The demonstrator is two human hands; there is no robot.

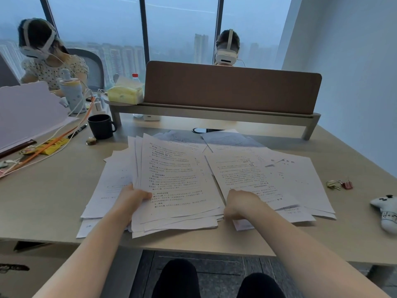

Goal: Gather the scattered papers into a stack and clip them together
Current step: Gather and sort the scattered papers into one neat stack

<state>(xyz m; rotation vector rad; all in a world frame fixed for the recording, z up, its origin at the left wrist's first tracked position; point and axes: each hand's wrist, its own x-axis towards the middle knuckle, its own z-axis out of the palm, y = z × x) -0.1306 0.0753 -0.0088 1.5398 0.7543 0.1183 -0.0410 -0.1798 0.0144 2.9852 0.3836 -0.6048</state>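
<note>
Several printed white papers lie spread over the middle of the desk. My left hand (133,197) grips a gathered bundle of papers (174,179) at its lower left edge, thumb on top. My right hand (240,204) is curled on the lower left corner of a loose sheet (253,175) lying to the right of the bundle. More loose sheets (223,139) lie behind, and others stick out on the left (111,181). Two binder clips (340,184), one greenish and one red, sit on the desk at the right, apart from both hands.
A black mug (101,126) stands at the back left, next to a pen (78,130) and cables. A brown divider (232,87) on a shelf closes off the back. A white plush toy (386,211) lies at the right edge. Two people with headsets sit beyond.
</note>
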